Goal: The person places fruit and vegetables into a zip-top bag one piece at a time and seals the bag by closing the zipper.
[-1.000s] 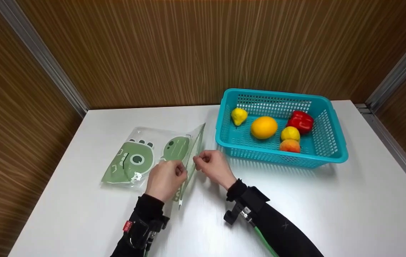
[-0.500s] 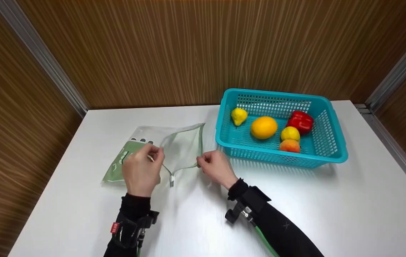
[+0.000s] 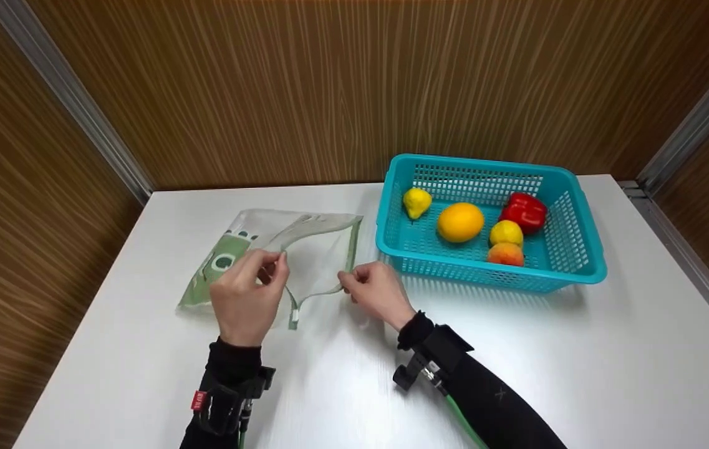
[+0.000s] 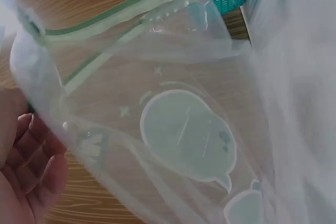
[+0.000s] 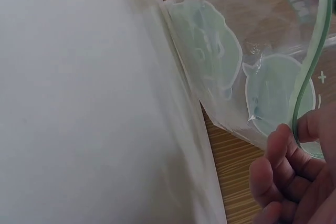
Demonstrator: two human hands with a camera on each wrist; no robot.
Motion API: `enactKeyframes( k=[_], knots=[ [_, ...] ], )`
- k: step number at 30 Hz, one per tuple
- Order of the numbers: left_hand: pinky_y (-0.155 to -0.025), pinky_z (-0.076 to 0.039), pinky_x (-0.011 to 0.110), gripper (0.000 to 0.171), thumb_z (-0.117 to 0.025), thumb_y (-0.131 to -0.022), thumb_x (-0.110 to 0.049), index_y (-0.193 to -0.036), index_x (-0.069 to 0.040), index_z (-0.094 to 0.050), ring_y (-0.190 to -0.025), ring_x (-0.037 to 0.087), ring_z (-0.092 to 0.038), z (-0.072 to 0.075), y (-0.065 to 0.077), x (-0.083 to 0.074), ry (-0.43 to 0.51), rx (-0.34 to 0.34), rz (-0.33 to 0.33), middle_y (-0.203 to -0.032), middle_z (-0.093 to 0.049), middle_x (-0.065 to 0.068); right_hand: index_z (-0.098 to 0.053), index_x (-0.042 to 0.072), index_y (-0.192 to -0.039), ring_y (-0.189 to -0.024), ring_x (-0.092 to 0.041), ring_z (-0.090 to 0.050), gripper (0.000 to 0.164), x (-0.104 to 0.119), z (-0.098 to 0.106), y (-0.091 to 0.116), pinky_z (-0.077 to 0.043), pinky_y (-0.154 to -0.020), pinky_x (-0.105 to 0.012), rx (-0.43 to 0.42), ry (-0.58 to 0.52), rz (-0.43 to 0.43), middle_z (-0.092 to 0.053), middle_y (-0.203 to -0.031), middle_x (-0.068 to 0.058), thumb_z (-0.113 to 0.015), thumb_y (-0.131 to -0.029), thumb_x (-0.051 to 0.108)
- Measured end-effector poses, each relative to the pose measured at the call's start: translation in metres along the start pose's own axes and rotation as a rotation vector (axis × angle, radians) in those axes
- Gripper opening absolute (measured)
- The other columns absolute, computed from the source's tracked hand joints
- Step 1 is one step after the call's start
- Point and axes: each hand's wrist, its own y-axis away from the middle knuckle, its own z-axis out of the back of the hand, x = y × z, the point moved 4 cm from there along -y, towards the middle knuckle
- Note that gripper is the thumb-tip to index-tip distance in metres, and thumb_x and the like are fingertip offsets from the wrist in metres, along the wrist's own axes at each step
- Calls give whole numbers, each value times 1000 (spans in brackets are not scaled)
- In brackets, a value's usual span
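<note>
A clear zip bag (image 3: 220, 265) with green cartoon prints lies on the white table, its mouth spread apart and facing right. My left hand (image 3: 245, 302) pinches one edge of the mouth, pulling it leftward. The opposite green-edged side is pinched between thumb and finger of my right hand (image 3: 379, 293). A small slider (image 3: 294, 317) sits at the near corner of the mouth. In the left wrist view the bag (image 4: 184, 135) looks see-through, with a gap between its two zip edges. The right wrist view shows the green zip strip (image 5: 307, 72) held by my right fingers (image 5: 278, 140).
Right of the bag stands a turquoise basket (image 3: 441, 265). Inside lie a yellow pear (image 3: 417, 202), an orange-yellow fruit (image 3: 460, 222), a red bell pepper (image 3: 524, 212), a yellow round fruit (image 3: 506, 233) and a peach (image 3: 506, 254). Wood-patterned panels (image 3: 329, 93) enclose the table.
My left hand has moved left with its edge of the bag, and the bag's mouth has gone from nearly closed to wide. My right hand has stayed almost in place.
</note>
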Motion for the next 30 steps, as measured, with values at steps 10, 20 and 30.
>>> enactKeyframes(
  k=[10, 20, 30],
  knots=[
    [-43, -42, 25, 10, -70, -78, -10, -69, -8, -66, -46, 13, -58, -5, 5, -5, -68, -29, -38, -58, -65, 2, -58, 13, -51, -39, -8, -43, 41, -5, -7, 2, -28, -40, -20, 65, -53, -72, -51, -44, 5, -55, -89, 29],
    [-46, -41, 26, 7, -70, -78, -8, -72, -6, -69, -46, 15, -57, 8, -2, 3, -44, -138, 44, -58, -65, 4, -65, 7, -58, -41, -9, -42, 39, -6, -16, 4, -27, -43, -22, 185, -71, -105, -49, -44, 5, -55, -88, 29],
    [-45, -41, 29, 11, -70, -80, -15, -69, -12, -67, -48, 12, -59, -3, 2, 5, -102, -5, 63, -58, -64, -2, -73, 0, -91, -51, -10, -51, 48, 7, -3, 5, -38, -49, -21, 225, -98, -51, -65, -63, -11, -56, -92, 45]
  ],
)
